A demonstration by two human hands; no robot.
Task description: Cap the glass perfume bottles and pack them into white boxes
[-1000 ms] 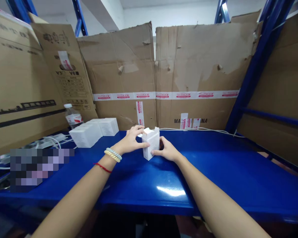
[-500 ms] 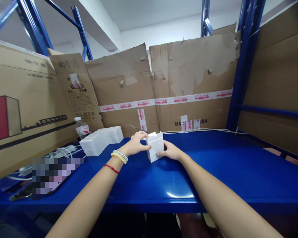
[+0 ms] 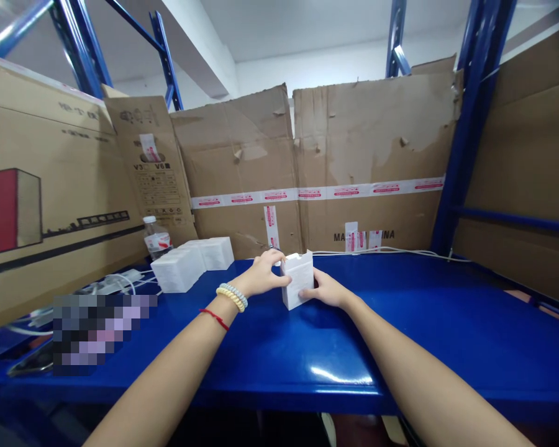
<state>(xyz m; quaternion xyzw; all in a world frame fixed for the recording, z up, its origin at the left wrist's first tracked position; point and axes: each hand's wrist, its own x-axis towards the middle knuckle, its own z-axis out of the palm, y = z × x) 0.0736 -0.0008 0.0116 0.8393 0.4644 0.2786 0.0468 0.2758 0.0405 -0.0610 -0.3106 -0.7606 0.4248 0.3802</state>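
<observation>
A small white carton (image 3: 299,284) stands upright between my hands near the middle of the blue table, its top end uppermost with a flap sticking up at the right corner. My left hand (image 3: 264,273) grips it at the upper left, thumb on the front face and fingers by the top edge. From the right, my right hand (image 3: 328,290) holds the lower part, thumb on the front; its other fingers are hidden behind the carton. What lies inside the carton cannot be seen.
Several white boxes (image 3: 179,270) stand in a row at the left, beside a plastic bottle (image 3: 156,239). A pixelated flat object (image 3: 102,335), white cables and a power strip (image 3: 121,280) lie further left. Cardboard sheets (image 3: 372,136) wall the back of the blue table (image 3: 428,335).
The whole view has shifted slightly, so everything sits a little differently in the picture. Both hands keep their hold on the carton, with little visible change in their grip.
</observation>
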